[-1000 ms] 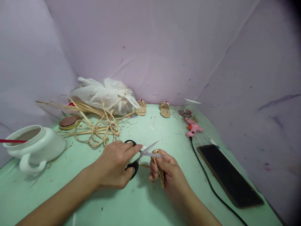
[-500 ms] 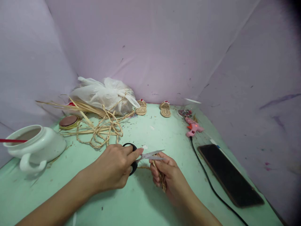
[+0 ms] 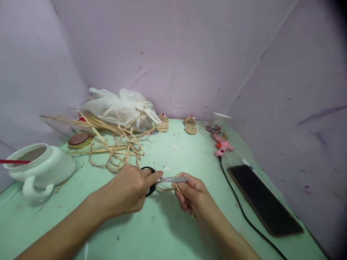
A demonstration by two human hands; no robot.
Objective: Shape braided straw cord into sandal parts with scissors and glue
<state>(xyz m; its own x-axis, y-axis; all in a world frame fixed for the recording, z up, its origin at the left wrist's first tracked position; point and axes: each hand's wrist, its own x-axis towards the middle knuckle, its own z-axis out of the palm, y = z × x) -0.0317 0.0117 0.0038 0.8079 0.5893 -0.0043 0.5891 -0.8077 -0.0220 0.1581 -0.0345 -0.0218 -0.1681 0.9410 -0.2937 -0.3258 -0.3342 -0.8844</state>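
My left hand (image 3: 130, 189) grips black-handled scissors (image 3: 165, 179), whose blades are closed and point right. My right hand (image 3: 193, 195) is closed on a piece of braided straw cord (image 3: 187, 202), pinched just under the blade tips. A thin strand of the cord (image 3: 164, 188) runs left from my right hand beneath the scissors. Both hands hover low over the pale green table (image 3: 162, 231).
A tangle of braided cord and straw strips (image 3: 116, 151) lies behind my left hand, next to a white plastic bag (image 3: 119, 108). A white pot (image 3: 40, 168) stands at left. Two tiny straw sandals (image 3: 176, 124), a pink glue gun (image 3: 222, 146) with its cable and a phone (image 3: 264, 200) lie at right.
The scissor blades, open a second ago, have shut at the cord. My right hand has turned the cord slightly lower.
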